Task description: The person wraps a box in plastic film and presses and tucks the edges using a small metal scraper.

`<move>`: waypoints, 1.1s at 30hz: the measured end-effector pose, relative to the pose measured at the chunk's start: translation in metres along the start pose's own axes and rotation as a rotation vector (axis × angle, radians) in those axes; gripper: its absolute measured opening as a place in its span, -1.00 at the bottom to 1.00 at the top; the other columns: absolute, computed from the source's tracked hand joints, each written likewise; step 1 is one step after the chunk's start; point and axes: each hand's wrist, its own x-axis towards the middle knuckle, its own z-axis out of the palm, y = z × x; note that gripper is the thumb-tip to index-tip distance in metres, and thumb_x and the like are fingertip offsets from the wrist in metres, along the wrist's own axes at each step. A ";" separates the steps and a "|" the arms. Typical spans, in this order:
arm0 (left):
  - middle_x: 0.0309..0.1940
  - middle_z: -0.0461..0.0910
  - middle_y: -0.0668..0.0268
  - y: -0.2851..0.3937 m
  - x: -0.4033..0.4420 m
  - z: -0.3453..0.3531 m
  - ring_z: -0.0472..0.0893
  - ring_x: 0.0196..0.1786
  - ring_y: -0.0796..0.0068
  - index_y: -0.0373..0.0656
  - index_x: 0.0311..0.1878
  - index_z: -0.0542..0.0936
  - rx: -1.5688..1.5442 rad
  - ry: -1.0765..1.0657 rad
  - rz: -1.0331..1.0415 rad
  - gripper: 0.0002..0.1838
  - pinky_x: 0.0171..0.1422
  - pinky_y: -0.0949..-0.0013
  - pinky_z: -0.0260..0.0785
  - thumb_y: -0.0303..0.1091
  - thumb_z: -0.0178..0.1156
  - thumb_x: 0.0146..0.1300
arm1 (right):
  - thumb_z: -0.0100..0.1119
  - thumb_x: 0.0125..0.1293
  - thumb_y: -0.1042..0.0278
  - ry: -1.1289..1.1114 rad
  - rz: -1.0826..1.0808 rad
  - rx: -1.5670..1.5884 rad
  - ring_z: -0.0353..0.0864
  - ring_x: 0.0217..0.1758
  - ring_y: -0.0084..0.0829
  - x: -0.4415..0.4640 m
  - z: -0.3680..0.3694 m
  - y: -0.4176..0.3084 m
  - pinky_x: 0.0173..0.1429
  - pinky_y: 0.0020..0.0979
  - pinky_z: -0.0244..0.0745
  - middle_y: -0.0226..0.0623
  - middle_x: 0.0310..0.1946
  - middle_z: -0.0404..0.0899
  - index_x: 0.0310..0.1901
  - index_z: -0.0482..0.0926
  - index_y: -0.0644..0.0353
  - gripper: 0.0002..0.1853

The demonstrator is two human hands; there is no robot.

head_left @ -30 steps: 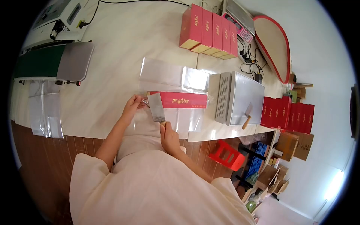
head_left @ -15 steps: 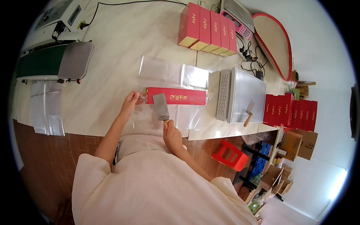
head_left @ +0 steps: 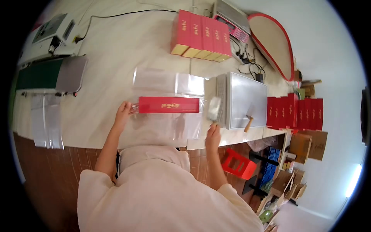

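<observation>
A long red box (head_left: 169,105) with gold lettering lies on the table over clear plastic film (head_left: 154,125). My left hand (head_left: 123,112) is closed on gathered film at the box's left end. In my right hand (head_left: 213,136) is a scraper (head_left: 214,109), its flat blade raised and smeared by motion. The blade is right of the box, near the perforated side of a grey metal-topped unit (head_left: 247,91). A second scraper (head_left: 248,123) with a wooden handle rests on that unit.
Several red boxes (head_left: 201,36) stand at the back beside a scale (head_left: 232,27) and cables. More red boxes (head_left: 295,112) are at the right. At the left is a machine with a green belt (head_left: 40,75); film (head_left: 46,121) hangs over the table's edge near it.
My right hand has carried the scraper from over the box to the right, beside the metal-topped unit. My left hand still grips the film. The whole view has shifted slightly.
</observation>
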 end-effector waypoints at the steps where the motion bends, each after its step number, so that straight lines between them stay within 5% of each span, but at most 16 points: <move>1: -0.02 0.64 0.24 -0.009 0.005 -0.008 0.64 -0.03 0.46 -0.16 -0.09 0.48 0.013 0.039 -0.004 -0.69 0.11 0.36 0.45 -0.09 -0.01 0.52 | -0.18 0.55 0.10 0.086 -0.024 -0.095 0.50 -0.31 0.24 0.024 -0.013 0.004 -0.24 0.08 0.34 0.13 -0.40 0.55 -0.13 0.44 0.22 -0.66; 4: -0.04 0.65 0.24 0.001 0.001 -0.001 0.64 -0.05 0.51 -0.17 -0.03 0.51 -0.030 0.042 -0.023 -0.64 0.09 0.36 0.44 -0.02 0.08 0.47 | -0.24 0.56 0.03 0.248 -0.012 -0.207 0.54 -0.21 0.25 0.089 -0.043 0.053 -0.16 0.12 0.38 0.16 -0.28 0.59 -0.10 0.42 0.22 -0.61; 10: -0.10 0.67 0.28 0.027 -0.009 0.020 0.64 -0.07 0.52 -0.19 -0.04 0.54 0.169 0.112 -0.041 -0.65 0.08 0.40 0.43 -0.07 0.17 0.42 | -0.29 0.55 -0.01 0.176 0.098 -0.239 0.56 -0.15 0.25 0.169 -0.052 0.144 -0.10 0.14 0.41 0.18 -0.27 0.61 -0.11 0.44 0.24 -0.56; 14: -0.20 0.66 0.33 0.036 -0.009 0.026 0.64 -0.11 0.54 -0.18 -0.10 0.54 0.188 0.144 -0.035 -0.74 0.02 0.50 0.42 -0.17 0.23 0.38 | 0.01 0.43 0.22 0.319 0.045 -0.250 0.51 0.03 0.14 0.157 -0.053 0.113 0.09 0.00 0.39 0.15 -0.08 0.56 0.02 0.44 0.39 -0.65; 16: -0.23 0.65 0.34 0.040 -0.008 0.021 0.63 -0.14 0.56 -0.18 -0.11 0.54 0.210 0.150 -0.035 -0.75 -0.01 0.53 0.41 -0.20 0.24 0.38 | 0.17 0.29 0.39 0.528 -0.120 -0.586 0.45 0.13 0.09 0.137 -0.051 0.064 0.18 -0.03 0.34 0.08 0.02 0.51 0.10 0.42 0.43 -0.59; 21: -0.30 0.63 0.37 0.040 -0.012 0.000 0.59 -0.24 0.61 -0.18 -0.15 0.53 0.154 0.384 -0.029 -0.75 -0.09 0.52 0.40 -0.17 0.23 0.39 | 0.40 0.13 0.28 0.039 -0.562 -0.208 0.38 0.24 0.05 0.100 0.025 -0.013 0.31 -0.06 0.29 0.05 0.16 0.43 0.22 0.40 0.29 -0.36; 22: -0.30 0.63 0.37 0.040 -0.014 -0.007 0.59 -0.24 0.61 -0.18 -0.15 0.53 0.156 0.391 -0.029 -0.75 -0.09 0.52 0.40 -0.17 0.23 0.39 | 0.46 0.07 0.26 -0.015 -0.611 0.058 0.43 0.20 0.02 0.084 0.052 -0.037 0.36 -0.07 0.23 0.01 0.15 0.45 0.21 0.41 0.28 -0.33; 25: -0.31 0.62 0.38 0.041 -0.025 -0.026 0.59 -0.26 0.61 -0.15 -0.17 0.53 0.138 0.518 -0.005 -0.76 -0.11 0.53 0.39 -0.16 0.22 0.40 | 0.59 -0.13 0.14 -0.246 -0.892 -0.071 0.42 0.21 -0.04 0.051 0.090 -0.111 0.44 -0.03 0.17 -0.09 0.15 0.45 0.28 0.32 0.24 -0.07; 28: -0.28 0.61 0.40 0.035 -0.038 -0.041 0.60 -0.21 0.59 -0.12 -0.14 0.52 0.072 0.508 -0.014 -0.74 -0.06 0.49 0.39 -0.10 0.12 0.45 | 0.62 -0.21 0.13 -0.469 -0.963 -0.368 0.44 0.18 -0.10 0.048 0.136 -0.123 0.43 -0.02 0.18 -0.15 0.07 0.47 0.25 0.32 0.22 -0.04; 31: -0.11 0.61 0.37 0.031 -0.051 -0.037 0.60 -0.05 0.54 -0.12 0.02 0.50 0.014 0.479 -0.098 -0.62 0.07 0.41 0.38 0.02 -0.04 0.51 | 0.62 -0.22 0.17 -0.501 -0.984 -0.306 0.46 0.16 -0.12 0.054 0.137 -0.130 0.37 -0.05 0.22 -0.18 0.02 0.48 0.18 0.35 0.19 -0.12; 33: 0.17 0.53 0.26 0.030 -0.060 -0.023 0.49 0.24 0.42 -0.09 0.29 0.40 -0.038 0.398 -0.150 -0.40 0.33 0.28 0.24 0.18 -0.27 0.53 | 0.62 -0.21 0.18 -0.539 -0.974 -0.253 0.45 0.16 -0.11 0.055 0.119 -0.137 0.34 -0.06 0.24 -0.18 0.04 0.48 0.17 0.35 0.19 -0.13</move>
